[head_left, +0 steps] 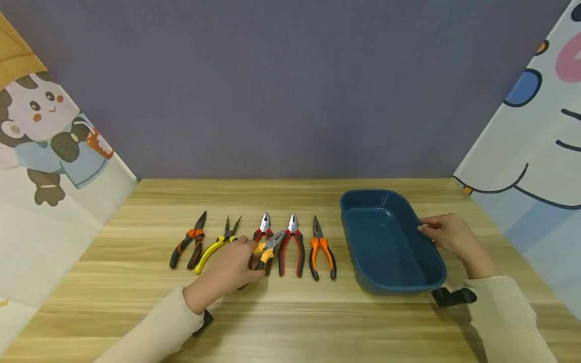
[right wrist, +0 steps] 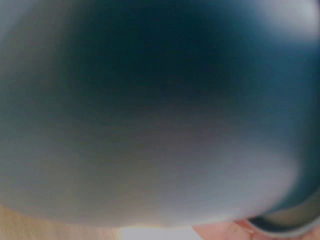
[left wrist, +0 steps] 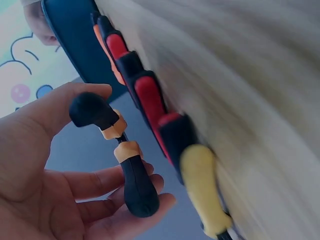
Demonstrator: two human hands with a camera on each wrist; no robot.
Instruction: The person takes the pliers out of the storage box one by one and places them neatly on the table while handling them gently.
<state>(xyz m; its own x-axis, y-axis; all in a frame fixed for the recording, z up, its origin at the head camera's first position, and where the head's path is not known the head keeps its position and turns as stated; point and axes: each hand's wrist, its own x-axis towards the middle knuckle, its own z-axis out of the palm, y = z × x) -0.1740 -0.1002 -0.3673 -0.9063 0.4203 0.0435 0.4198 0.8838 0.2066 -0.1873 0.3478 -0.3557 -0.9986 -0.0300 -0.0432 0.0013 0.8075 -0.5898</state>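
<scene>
My left hand [head_left: 229,269] holds a pair of combination pliers [head_left: 273,241] with yellow-orange and black handles. In the left wrist view, the black handle ends [left wrist: 140,187] lie between thumb and fingers. The pliers overlap a pair of red-and-black pliers [head_left: 265,223] lying behind them in the head view. My right hand [head_left: 449,236] pinches the right rim of a blue plastic tub [head_left: 386,242], thumb over the edge. The tub's inside shows no contents. In the right wrist view, the blurred tub [right wrist: 165,60] fills most of the picture.
Several pliers lie in a row left of the tub: black-and-orange ones [head_left: 195,239], yellow long-nose pliers [head_left: 213,247], second red-and-black pliers [head_left: 292,242] and orange long-nose pliers [head_left: 321,247]. A grey wall [head_left: 290,101] stands behind the wooden table [head_left: 317,327], with cartoon-printed panels at both sides.
</scene>
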